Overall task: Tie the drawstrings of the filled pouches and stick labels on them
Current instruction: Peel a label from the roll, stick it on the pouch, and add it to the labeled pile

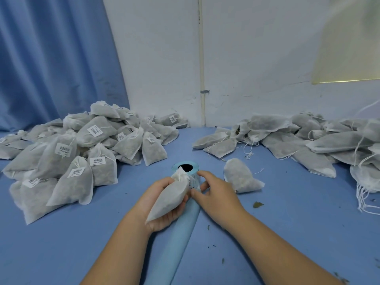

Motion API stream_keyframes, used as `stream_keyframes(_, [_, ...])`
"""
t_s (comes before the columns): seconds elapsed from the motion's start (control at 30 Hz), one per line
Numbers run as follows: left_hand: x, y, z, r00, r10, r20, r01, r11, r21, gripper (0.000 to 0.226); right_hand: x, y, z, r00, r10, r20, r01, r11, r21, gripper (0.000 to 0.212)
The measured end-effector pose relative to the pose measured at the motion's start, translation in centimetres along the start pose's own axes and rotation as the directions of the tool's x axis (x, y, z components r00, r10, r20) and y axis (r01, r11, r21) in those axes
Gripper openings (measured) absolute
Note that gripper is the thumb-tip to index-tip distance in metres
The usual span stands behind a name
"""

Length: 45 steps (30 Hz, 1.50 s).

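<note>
Left hand (152, 194): curled round a filled pouch (170, 199), gathered neck up, just in front of the label roll (186, 171).
Right hand (216, 192): thumb and fingers pinching at the label roll's near side.
Backing strip (181, 233): trailing from the roll toward the camera, between the forearms.
Desk (287, 223): labelled pouches (72, 153) heaped left, unlabelled pouches (308, 145) heaped right, one loose pouch (240, 177) just beside the right hand.

Bare left hand (153, 195), bare right hand (216, 194), forearms uncovered (both)
</note>
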State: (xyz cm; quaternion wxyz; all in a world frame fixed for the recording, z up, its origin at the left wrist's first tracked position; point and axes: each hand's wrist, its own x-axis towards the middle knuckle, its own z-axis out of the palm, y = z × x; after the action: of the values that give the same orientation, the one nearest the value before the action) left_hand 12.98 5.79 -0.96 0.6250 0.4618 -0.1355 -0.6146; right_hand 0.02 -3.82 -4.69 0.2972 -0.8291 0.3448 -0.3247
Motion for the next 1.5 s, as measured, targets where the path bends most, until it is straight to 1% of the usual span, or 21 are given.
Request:
stream_keyframes(0.13, [-0.5, -0.1, -0.2, 1.000, 0.009, -0.024, -0.008, 0.998, 0.058, 0.012, -0.4, -0.4, -0.3, 0.995, -0.099, 0.025, 0.099, 0.995, -0.010, 0.036])
stream_keyframes(0.23, [-0.9, 0.2, -0.5, 0.998, 0.009, -0.065, -0.002, 0.993, 0.114, 0.018, -0.8, -0.9, -0.6, 0.989, -0.139, 0.059, 0.140, 0.990, -0.004, 0.040])
stream_keyframes(0.33, [-1.3, 0.5, -0.8, 0.993, 0.019, -0.117, 0.000, 0.987, 0.159, 0.014, -1.2, -1.8, -0.6, 0.969, -0.215, 0.122, 0.217, 0.976, -0.005, 0.026])
stream_keyframes(0.4, [-1.7, 0.6, -1.2, 0.987, 0.029, -0.155, -0.002, 0.985, 0.172, 0.015, -1.7, -2.4, -0.4, 0.952, -0.259, 0.162, 0.261, 0.965, 0.009, 0.021])
stream_keyframes(0.5, [-2.1, 1.0, -2.0, 0.978, 0.030, -0.208, 0.012, 0.981, 0.196, 0.015, -2.1, -3.2, 0.0, 0.935, -0.291, 0.201, 0.290, 0.956, 0.033, 0.026])
stream_keyframes(0.6, [-2.7, 1.6, -2.8, 0.967, 0.018, -0.254, 0.044, 0.970, 0.238, 0.015, -2.4, -3.7, 0.6, 0.929, -0.290, 0.231, 0.281, 0.957, 0.072, 0.034])
stream_keyframes(0.73, [-3.6, 2.5, -3.9, 0.975, -0.010, -0.223, 0.078, 0.952, 0.295, 0.017, -2.8, -4.1, 1.5, 0.927, -0.249, 0.279, 0.207, 0.963, 0.174, 0.045])
stream_keyframes(0.87, [-3.6, 3.1, -4.0, 0.981, 0.027, -0.193, 0.019, 0.973, 0.232, 0.015, -2.9, -3.9, 1.8, 0.941, -0.187, 0.282, 0.142, 0.975, 0.172, 0.053])
stream_keyframes(0.93, [-3.3, 3.0, -3.7, 0.982, 0.053, -0.180, -0.012, 0.974, 0.225, 0.016, -2.8, -3.8, 1.8, 0.957, -0.154, 0.247, 0.119, 0.981, 0.152, 0.048])
stream_keyframes(1.03, [-3.0, 2.1, -4.0, 0.981, 0.071, -0.178, -0.040, 0.984, 0.174, 0.017, -2.8, -3.6, 1.7, 0.971, -0.123, 0.204, 0.098, 0.987, 0.128, 0.026])
stream_keyframes(1.13, [-2.9, 1.7, -5.0, 0.984, 0.052, -0.172, -0.033, 0.993, 0.111, 0.018, -2.8, -3.4, 2.0, 0.973, -0.142, 0.183, 0.124, 0.986, 0.109, 0.015])
stream_keyframes(1.23, [-3.0, 2.3, -5.7, 0.988, 0.022, -0.156, -0.001, 0.991, 0.133, 0.017, -2.8, -3.3, 2.1, 0.973, -0.157, 0.169, 0.139, 0.984, 0.113, 0.007])
stream_keyframes(1.33, [-3.1, 2.6, -5.4, 0.990, 0.030, -0.135, -0.004, 0.983, 0.184, 0.017, -2.9, -3.3, 2.2, 0.974, -0.168, 0.154, 0.155, 0.983, 0.094, 0.005])
stream_keyframes(1.43, [-2.8, 2.6, -5.2, 0.993, 0.044, -0.111, -0.018, 0.973, 0.228, 0.021, -2.9, -3.6, 2.2, 0.974, -0.174, 0.145, 0.170, 0.985, 0.045, 0.010])
stream_keyframes(1.5, [-2.2, 2.5, -5.6, 0.992, 0.061, -0.110, -0.031, 0.966, 0.256, 0.018, -3.0, -3.7, 2.1, 0.975, -0.171, 0.144, 0.168, 0.985, 0.034, 0.013])
